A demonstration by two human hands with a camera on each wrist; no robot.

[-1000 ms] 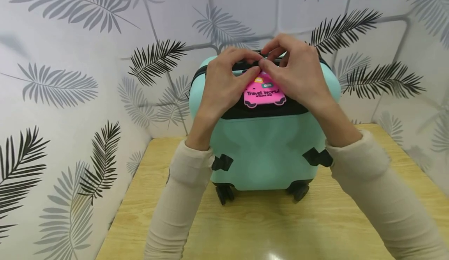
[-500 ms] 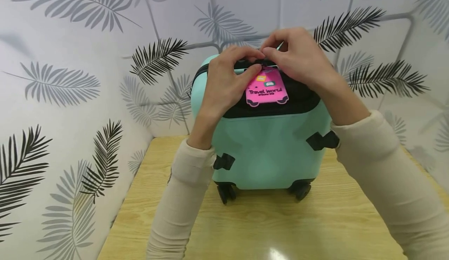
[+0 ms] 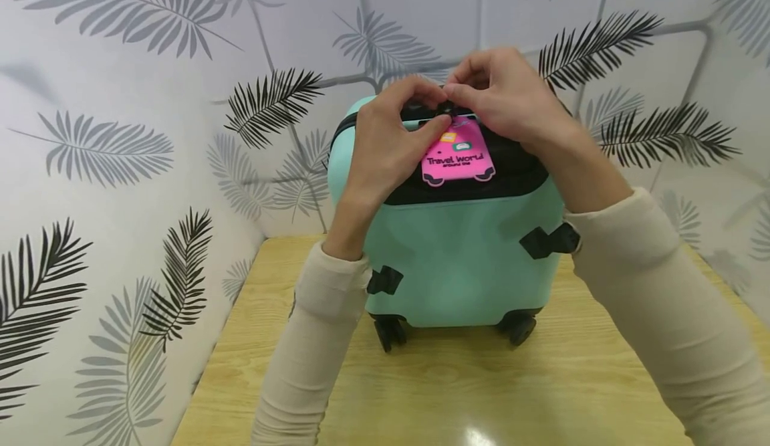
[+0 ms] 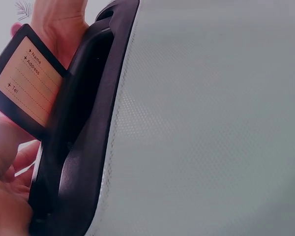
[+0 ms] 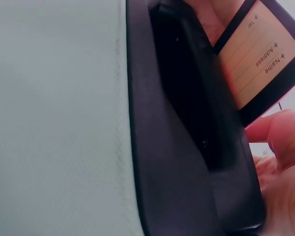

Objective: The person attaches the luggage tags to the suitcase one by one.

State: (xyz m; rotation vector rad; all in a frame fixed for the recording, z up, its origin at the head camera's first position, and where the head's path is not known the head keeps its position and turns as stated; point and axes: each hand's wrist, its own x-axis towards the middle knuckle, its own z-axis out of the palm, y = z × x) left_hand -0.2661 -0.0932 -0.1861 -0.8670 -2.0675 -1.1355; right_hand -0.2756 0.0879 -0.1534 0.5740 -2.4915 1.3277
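A pink luggage tag [image 3: 456, 158] printed "Travel World" hangs against the black handle panel [image 3: 517, 172] of a mint-green suitcase [image 3: 463, 265]. My left hand [image 3: 391, 142] pinches the dark strap at the tag's top between thumb and fingertips. Just above, my right hand [image 3: 508, 95] pinches at the same strap, thumb and index finger together. The fingertips of both hands nearly meet and partly hide the strap. In the left wrist view, the tag's back shows a name card [image 4: 32, 76] beside the black carry handle [image 4: 71, 93].
The suitcase stands on its black wheels [image 3: 517, 329] on a wood-grain table [image 3: 433, 392]. Leaf-patterned sheeting [image 3: 150, 185] rises close behind and at both sides. Small black wrist cameras [image 3: 385, 279] sit at the sleeve cuffs.
My right hand has moved slightly up and off the tag, its wrist swinging right, so more of the pink tag shows. The left hand stays at the tag's top.
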